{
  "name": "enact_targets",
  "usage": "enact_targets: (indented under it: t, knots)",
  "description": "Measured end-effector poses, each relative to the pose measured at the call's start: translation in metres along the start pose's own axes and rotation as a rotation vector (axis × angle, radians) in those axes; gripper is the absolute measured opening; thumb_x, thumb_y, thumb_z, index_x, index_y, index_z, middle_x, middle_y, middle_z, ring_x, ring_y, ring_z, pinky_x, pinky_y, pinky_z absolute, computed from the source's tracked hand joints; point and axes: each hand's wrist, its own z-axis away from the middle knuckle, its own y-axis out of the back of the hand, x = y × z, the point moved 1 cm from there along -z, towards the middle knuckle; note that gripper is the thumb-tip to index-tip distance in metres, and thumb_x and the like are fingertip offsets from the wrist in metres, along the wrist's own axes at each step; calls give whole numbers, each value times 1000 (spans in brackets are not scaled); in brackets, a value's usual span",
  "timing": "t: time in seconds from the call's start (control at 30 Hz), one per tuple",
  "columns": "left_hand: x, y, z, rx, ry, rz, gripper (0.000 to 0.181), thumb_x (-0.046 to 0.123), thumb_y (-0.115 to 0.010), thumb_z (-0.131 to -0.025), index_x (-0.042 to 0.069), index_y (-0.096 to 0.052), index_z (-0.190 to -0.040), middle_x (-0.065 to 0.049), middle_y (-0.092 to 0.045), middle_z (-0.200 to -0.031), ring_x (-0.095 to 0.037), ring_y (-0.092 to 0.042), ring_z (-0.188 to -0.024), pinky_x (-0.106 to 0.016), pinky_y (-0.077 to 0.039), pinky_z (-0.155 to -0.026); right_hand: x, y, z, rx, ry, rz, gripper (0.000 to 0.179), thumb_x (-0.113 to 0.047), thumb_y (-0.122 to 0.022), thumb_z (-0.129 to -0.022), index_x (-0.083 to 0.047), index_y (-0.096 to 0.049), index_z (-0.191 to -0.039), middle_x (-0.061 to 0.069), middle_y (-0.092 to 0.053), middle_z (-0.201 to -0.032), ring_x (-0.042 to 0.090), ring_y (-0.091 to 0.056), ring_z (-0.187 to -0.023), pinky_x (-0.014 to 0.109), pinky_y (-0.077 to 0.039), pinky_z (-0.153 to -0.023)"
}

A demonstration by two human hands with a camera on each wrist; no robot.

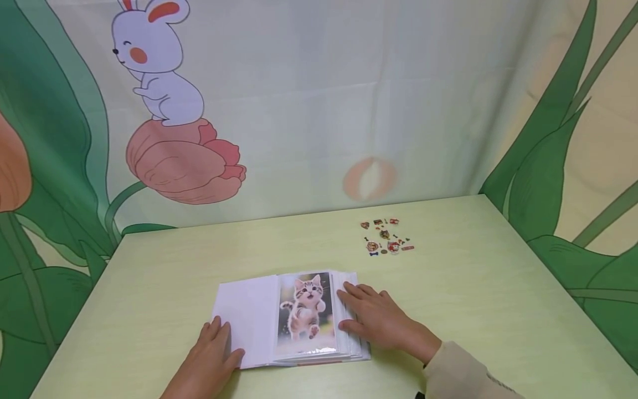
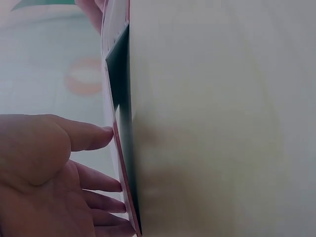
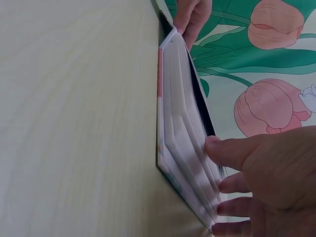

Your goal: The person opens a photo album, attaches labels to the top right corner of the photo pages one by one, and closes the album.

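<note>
A photo album (image 1: 251, 316) lies open on the table, its white inside cover to the left and a kitten picture (image 1: 306, 313) on the page to the right. My left hand (image 1: 209, 354) rests on the cover's lower left edge, fingers extended; in the left wrist view its thumb and fingertips touch the cover (image 2: 122, 163), which tilts slightly off the table. On the other side, the fingertips of my right hand (image 1: 376, 318) press along the right edge of the pages. The right wrist view shows the stacked page edges (image 3: 185, 128) under that thumb and fingers.
Behind the album to the right, several small colourful stickers or cutouts (image 1: 384, 235) are spread on the pale yellow table (image 1: 478, 288). A curtain (image 1: 309, 111) printed with a rabbit, tulips and leaves hangs along the table's back edge and sides.
</note>
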Motion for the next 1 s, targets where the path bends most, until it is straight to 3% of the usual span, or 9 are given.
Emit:
enact_targets:
  t: [0.43, 1.0]
  knots:
    - [-1, 2, -1, -75, 25, -29, 76, 35, -65, -102, -20, -38, -147, -41, -22, -159, -58, -17, -147, -66, -24, -117, 0, -1, -1, 19, 1, -7, 68, -43, -64, -101, -8, -46, -156, 14, -36, -164, 39, -35, -148, 68, -31, -114]
    - [-5, 1, 0, -64, -6, -26, 77, 36, -65, -102, -19, -38, -148, -40, -22, -159, -57, -16, -148, -66, -23, -118, 1, -1, 0, 35, 14, -31, 66, -40, -67, -101, -5, -48, -154, 16, -37, -163, 40, -36, -147, 67, -32, -114]
